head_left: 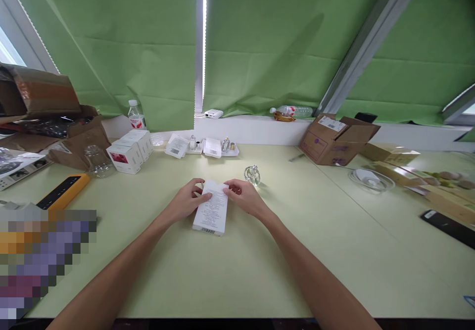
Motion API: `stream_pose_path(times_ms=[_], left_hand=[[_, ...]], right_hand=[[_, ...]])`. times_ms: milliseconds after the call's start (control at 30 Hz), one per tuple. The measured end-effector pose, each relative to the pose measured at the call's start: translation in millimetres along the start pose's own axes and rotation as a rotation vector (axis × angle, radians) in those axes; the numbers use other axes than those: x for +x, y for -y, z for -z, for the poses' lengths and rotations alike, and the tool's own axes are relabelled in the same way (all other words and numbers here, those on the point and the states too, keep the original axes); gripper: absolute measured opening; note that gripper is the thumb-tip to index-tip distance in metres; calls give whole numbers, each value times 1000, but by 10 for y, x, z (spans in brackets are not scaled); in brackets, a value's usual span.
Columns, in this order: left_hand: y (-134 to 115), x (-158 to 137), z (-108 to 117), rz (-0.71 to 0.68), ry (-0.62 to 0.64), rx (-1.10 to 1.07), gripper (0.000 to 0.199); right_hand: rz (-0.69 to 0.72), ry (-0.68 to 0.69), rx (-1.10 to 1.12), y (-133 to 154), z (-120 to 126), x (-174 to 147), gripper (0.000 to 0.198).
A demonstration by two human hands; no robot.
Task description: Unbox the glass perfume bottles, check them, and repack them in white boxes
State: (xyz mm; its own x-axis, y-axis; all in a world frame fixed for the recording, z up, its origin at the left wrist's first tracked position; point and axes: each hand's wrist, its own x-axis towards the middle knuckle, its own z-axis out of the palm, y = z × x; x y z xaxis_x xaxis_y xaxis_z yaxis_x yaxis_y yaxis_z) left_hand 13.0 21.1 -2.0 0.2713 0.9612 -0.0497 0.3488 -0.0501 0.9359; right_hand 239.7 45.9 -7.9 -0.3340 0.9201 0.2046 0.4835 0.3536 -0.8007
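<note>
A flat white box with printed text and a barcode at its near end lies on the table in front of me. My left hand grips its upper left edge, the thumb lying on the printed face. At the upper right corner, my right hand holds the box between thumb and fingers. Just beyond the right hand stands a clear glass perfume bottle with a round, ornate body. Neither hand touches the bottle. What is inside the box cannot be seen.
Small white boxes stand at the back left, near a clear jar. Opened white packs with small bottles line the back. A cardboard carton sits at back right, beside a coiled white cable. A black phone lies far right.
</note>
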Motion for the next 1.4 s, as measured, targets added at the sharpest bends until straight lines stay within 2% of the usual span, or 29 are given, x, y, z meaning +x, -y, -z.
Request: stream_pose_path(times_ms=[1000,1400], left_hand=[[44,16,-8,-3,-21,29,57],[-26,-15,-27,-4,-25,19,57]], right_hand=[[0,11,-46,-1,-17,-11,26],[-6,22,-54,14,-20,-9,27]])
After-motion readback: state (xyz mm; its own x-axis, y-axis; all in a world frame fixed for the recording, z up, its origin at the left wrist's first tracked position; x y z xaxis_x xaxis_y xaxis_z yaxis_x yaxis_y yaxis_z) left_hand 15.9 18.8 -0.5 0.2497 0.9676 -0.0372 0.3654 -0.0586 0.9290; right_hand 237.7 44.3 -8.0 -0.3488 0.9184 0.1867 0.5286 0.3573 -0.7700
